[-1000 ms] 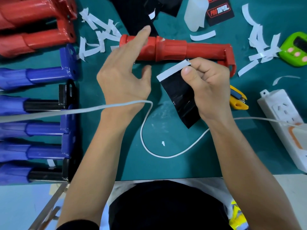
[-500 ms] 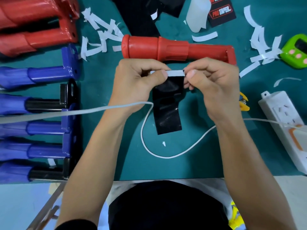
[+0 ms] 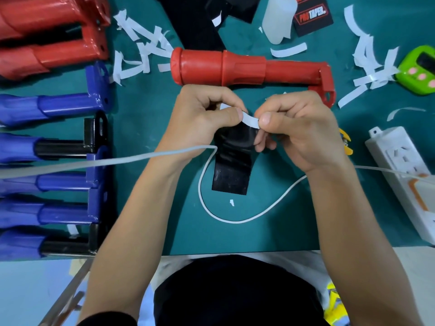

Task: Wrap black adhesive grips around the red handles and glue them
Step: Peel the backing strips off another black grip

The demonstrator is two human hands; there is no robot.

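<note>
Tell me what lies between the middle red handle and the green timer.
Loose white paper strips scattered on the teal mat, shown in the head view.

Observe the glossy black rectangular adhesive grip sheet just on your side of the long red plastic handle, upper part creased, white backing strip curled at its top edge. The handle lies horizontal, bare.

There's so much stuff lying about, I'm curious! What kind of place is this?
Probably an assembly workbench: rows of blue handles and red handles on a green cutting mat, scattered white backing strips, and a black grip held over it.
</note>
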